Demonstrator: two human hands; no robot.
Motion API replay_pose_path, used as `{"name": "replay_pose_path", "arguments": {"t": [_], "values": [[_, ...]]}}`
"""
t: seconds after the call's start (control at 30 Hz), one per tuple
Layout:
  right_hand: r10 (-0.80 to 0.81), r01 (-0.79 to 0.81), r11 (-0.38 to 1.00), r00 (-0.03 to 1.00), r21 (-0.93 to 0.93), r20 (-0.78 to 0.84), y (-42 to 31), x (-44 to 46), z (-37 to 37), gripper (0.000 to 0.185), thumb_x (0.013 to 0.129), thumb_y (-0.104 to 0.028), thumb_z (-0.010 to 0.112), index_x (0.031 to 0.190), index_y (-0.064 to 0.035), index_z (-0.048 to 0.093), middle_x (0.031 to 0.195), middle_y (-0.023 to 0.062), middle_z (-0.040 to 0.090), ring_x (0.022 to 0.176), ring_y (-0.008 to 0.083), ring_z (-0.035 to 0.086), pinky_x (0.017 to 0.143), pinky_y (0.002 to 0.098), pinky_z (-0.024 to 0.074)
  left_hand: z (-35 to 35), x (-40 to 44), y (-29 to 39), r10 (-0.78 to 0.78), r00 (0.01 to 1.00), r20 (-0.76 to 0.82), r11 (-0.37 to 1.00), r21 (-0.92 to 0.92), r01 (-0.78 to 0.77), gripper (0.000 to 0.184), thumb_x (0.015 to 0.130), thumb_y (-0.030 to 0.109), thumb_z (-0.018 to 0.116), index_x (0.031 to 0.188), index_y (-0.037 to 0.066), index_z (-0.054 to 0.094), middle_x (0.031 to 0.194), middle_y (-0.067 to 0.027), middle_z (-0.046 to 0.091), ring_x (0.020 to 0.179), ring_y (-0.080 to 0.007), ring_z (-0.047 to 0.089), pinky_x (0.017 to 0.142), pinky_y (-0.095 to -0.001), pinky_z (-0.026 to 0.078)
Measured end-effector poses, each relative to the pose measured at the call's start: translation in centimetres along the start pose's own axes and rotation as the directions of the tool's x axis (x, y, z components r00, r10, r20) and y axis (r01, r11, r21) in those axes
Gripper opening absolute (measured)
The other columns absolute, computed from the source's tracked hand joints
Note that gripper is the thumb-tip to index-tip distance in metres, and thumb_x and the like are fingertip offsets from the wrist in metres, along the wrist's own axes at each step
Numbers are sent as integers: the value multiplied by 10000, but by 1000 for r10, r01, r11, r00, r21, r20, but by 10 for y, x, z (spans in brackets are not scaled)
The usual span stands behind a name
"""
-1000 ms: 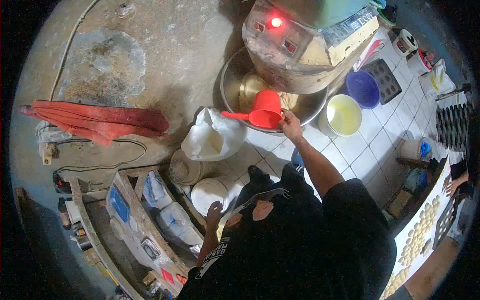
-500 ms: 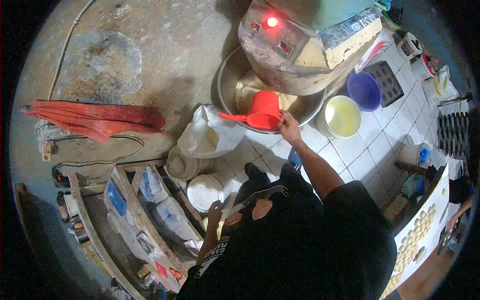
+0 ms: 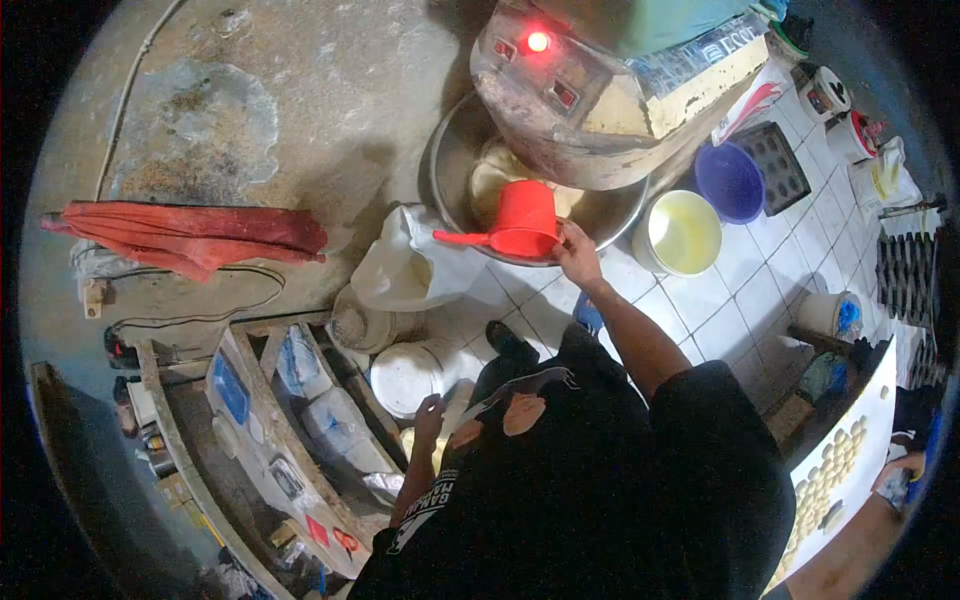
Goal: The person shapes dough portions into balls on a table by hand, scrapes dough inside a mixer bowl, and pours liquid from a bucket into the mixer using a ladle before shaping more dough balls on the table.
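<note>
Red dipper: one (image 3: pixel 525 215), over the near side of the bowl, handle pointing left, cup tilted so its mouth faces the person; contents and any contact with the bowl cannot be told
Steel bowl: one (image 3: pixel 455 165), under the mixer head, a pale dough mass (image 3: pixel 490 182) inside
Mixer head: one (image 3: pixel 600 140); one red light (image 3: pixel 538 41) glowing, two small switches (image 3: pixel 564 95) on its face
Floor containers: one bucket (image 3: pixel 655 262) with yellowish inside, right of the bowl; one blue-purple tub (image 3: pixel 731 185) just beyond; one white lidded bucket (image 3: pixel 405 380) near the left hand
White sack: one (image 3: pixel 410 265), mouth open, left of the bowl
Red cloth: one (image 3: pixel 190 235), far left
Dough pieces: many (image 3: pixel 835 462), too small to count, on one white board (image 3: pixel 872 430); a co-worker's hand (image 3: pixel 908 465) beyond its edge
Right hand: (image 3: pixel 578 257) arm stretched forward, fingers gripping the dipper's cup at the side opposite its handle
Left hand: (image 3: pixel 429 415) arm low, elbow bent, fingers loosely curled beside the lidded bucket; cannot tell if it holds anything
</note>
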State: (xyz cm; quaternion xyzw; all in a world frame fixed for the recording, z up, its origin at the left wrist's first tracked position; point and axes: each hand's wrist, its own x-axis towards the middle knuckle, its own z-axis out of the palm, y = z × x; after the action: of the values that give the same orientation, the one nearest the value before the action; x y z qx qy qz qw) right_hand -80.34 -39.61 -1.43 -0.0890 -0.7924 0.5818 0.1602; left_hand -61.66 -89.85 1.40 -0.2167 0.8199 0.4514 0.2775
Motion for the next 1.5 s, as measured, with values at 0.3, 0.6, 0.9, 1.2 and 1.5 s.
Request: {"name": "replay_pose_path", "arguments": {"t": [0.3,0.6,0.9,1.2,1.5], "values": [[53,-50,997,997,-66,56,1,3,-8,135,867,-22,625,957,2,528,1459,243,627,1320,454,607,1102,468,496,9,15,-32,-67,996,51,990,-123,73,376,1024,358,710,1309,113,697,995,-12,694,832,-112,610,710,-301,507],[31,-25,995,998,-94,62,6,0,-8,268,872,10,641,1139,7,618,1473,248,615,1334,441,610,1112,452,499,14,0,1,75,997,14,995,62,-76,370,1030,325,697,1310,84,688,991,-21,699,867,-121,630,716,-305,522],[-10,9,1000,996,13,85,16,-3,-7,256,938,-2,670,1190,12,624,1457,218,632,1335,353,622,1093,403,497,15,-1,3,31,999,38,998,58,-33,360,1034,330,661,1287,76,694,978,-39,699,865,-134,648,724,-306,531],[1,3,999,997,-51,72,16,-3,0,327,919,43,638,1244,11,621,1481,222,613,1320,361,627,1083,393,509,15,13,-24,269,962,55,956,111,-273,382,1050,352,618,1285,61,694,971,-74,702,867,-176,662,719,-335,549],[-46,52,994,997,-98,64,16,-4,5,145,940,9,636,986,23,498,1469,247,610,1299,372,643,1061,421,541,16,4,5,141,989,51,982,119,-146,350,1056,330,661,1297,78,698,984,-27,699,854,-136,626,708,-314,520]]}}
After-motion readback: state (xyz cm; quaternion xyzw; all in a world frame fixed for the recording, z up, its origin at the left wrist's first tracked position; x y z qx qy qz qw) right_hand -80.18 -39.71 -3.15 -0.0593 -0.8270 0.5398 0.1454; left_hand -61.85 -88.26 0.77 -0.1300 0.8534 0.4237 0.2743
